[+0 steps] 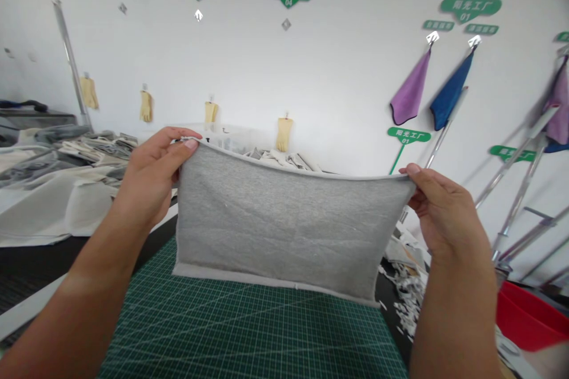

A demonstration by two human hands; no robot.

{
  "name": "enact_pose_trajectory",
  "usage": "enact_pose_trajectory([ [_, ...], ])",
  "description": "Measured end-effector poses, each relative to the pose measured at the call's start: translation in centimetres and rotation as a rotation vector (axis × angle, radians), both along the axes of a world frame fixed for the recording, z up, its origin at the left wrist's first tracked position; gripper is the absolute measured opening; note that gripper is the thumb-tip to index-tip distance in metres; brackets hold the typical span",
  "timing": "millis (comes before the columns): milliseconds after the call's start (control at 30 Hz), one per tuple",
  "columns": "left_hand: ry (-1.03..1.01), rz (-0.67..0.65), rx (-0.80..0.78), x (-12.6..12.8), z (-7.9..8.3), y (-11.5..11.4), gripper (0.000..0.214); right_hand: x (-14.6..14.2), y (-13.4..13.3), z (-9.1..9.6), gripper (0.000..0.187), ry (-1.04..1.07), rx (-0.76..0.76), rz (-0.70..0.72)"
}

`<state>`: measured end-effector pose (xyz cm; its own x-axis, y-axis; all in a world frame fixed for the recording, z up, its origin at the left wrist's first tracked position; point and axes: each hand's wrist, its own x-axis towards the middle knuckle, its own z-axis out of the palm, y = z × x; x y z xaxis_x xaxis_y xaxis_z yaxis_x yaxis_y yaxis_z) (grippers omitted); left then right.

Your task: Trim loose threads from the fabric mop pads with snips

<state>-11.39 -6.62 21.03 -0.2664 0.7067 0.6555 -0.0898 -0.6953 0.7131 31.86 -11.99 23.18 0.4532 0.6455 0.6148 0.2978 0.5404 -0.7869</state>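
A rectangular piece of grey fabric [284,219] with pale edges hangs between my two hands. My left hand [155,172] pinches its upper left corner between thumb and fingers. At the upper right corner, my right hand [438,201] grips the cloth the same way. The top edge sags slightly in the middle, and some creases run across the face. Beneath the fabric lies a green cutting mat [249,331] with a pale grid, partly hidden by the cloth.
Heaped grey and cream fabric pieces [57,189] lie at the left. Small white scraps [406,296] are scattered right of the mat, near a red basin [533,314]. Yellow gloves [284,133], a purple cloth [411,92] and a blue cloth [453,92] hang on the wall.
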Motion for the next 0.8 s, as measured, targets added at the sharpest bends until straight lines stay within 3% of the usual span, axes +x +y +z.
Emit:
enact_pose_trajectory([
  [100, -0.01, -0.02, -0.019, 0.04, -0.11, -0.07, 0.017, -0.11, -0.22, 0.11, 0.021, 0.081, -0.013, 0.132],
  [167, -0.012, -0.038, -0.035, 0.08, -0.16, -0.17, 0.017, -0.18, -0.38, 0.17, 0.02, 0.076, 0.004, 0.146],
  [533, -0.046, -0.044, -0.083, -0.14, -0.42, -0.15, 0.02, -0.77, -0.9, 0.25, 0.018, -0.003, 0.086, 0.081],
  [800, -0.041, -0.054, -0.09, -0.21, -0.72, 0.06, 0.022, -0.17, -0.43, 0.19, 0.023, 0.082, 0.029, 0.078],
])
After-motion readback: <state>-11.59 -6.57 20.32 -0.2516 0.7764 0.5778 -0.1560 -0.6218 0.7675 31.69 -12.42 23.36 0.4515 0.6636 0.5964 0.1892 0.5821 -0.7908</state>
